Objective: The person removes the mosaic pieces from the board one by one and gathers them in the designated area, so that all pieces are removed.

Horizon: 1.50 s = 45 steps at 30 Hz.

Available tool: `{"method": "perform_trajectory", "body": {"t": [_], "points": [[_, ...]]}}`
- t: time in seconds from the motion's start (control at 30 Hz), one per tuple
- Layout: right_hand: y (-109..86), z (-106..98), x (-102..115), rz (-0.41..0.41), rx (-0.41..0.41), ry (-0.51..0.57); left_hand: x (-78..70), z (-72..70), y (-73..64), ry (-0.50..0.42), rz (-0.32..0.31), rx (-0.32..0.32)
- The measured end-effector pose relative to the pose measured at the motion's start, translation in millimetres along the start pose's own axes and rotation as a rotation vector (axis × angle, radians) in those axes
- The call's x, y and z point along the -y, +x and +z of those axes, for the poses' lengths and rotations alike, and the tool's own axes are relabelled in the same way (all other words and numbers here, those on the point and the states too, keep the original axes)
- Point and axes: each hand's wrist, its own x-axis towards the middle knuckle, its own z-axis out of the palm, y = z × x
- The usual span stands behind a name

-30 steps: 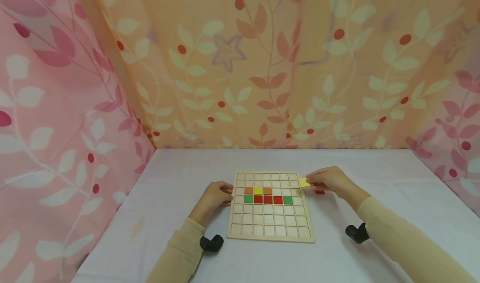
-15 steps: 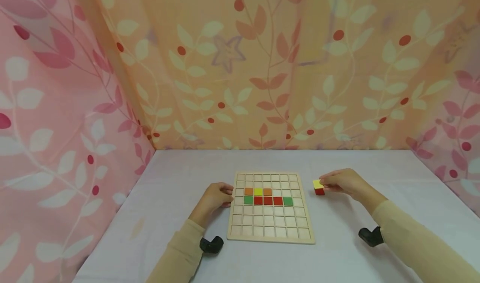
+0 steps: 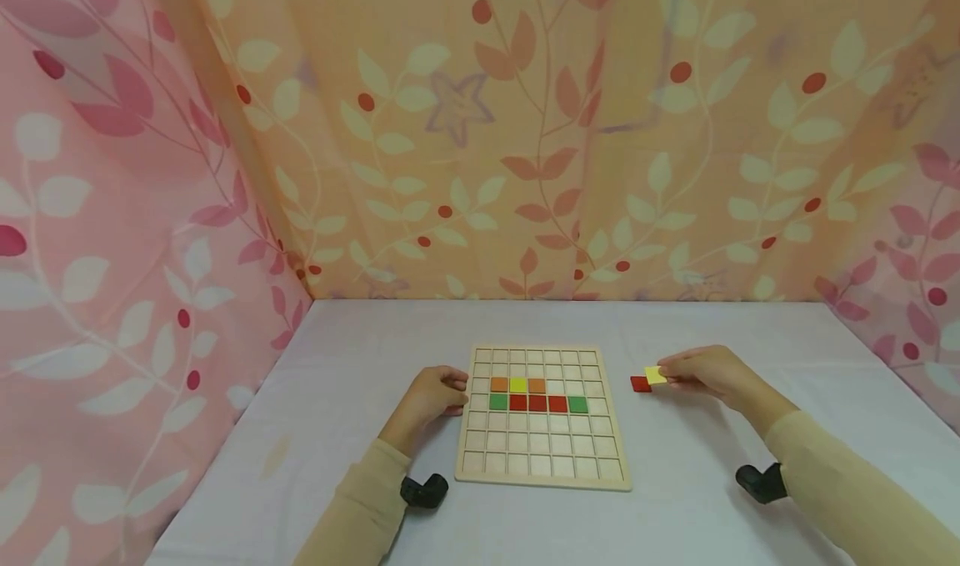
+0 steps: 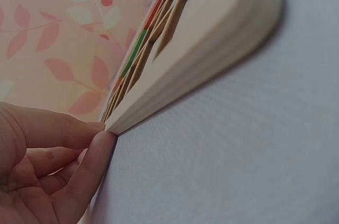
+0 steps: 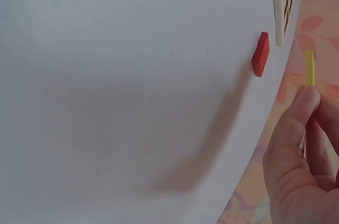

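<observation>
Yellow tile (image 3: pixel 656 375) is located to the right of the gridded board (image 3: pixel 539 444), raised off the table (image 3: pixel 555 533). I record it pinched by my right hand (image 3: pixel 712 372), fingers drawn narrow against the thumb; the right wrist view shows the tile nearly edge-on. A loose red tile (image 3: pixel 641 384) lies flat on the table, right of the board and apart from it. Overhead, the held piece covers part of its edge; the right wrist view shows a gap between the two.

At the board's left edge I find my left hand (image 3: pixel 432 395), thumb and fingers closed on the rim, confirmed in the left wrist view. The board lies flat.

Within the board, third row from the far side, I count two orange tiles (image 3: pixel 498 385) flanking an inset yellow tile (image 3: pixel 518 385). The next row nearer me carries three inset red tiles (image 3: pixel 537 403) between two green tiles (image 3: pixel 577 404). Beyond the board hangs an orange leaf-patterned curtain (image 3: pixel 450 174).
</observation>
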Motion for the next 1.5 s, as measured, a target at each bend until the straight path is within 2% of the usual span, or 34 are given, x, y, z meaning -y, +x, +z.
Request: {"method": "perform_trajectory", "body": {"t": [0.73,1.07,1.5], "points": [[2.4,-26.8,-22.1,0.044,0.016,0.111,0.0,0.2,-0.5,-0.001,-0.003,0.002],[7.8,-28.0,-28.9,0.093,-0.015,0.082,-0.8,0.2,-1.9,-0.006,0.002,0.005],[11.5,-23.6,-25.9,0.134,-0.043,0.085,-1.9,1.1,-3.6,-0.001,0.005,0.012]]}}
